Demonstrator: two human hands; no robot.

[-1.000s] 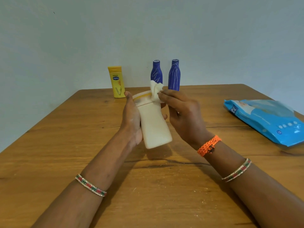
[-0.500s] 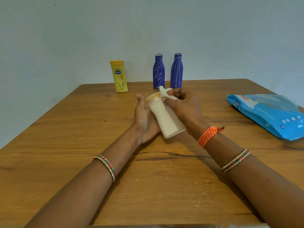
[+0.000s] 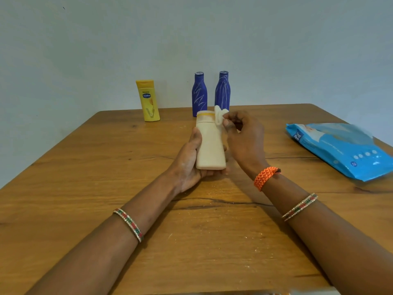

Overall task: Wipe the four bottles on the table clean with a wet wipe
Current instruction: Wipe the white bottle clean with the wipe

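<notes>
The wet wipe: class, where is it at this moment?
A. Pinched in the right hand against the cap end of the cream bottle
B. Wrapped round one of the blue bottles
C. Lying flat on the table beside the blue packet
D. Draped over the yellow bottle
A: the right hand pinches the wet wipe against the cap end of the cream bottle, which the left hand holds.

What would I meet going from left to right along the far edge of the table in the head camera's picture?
Yellow bottle → left blue bottle → right blue bottle, its base hidden behind the wet wipe.
</notes>
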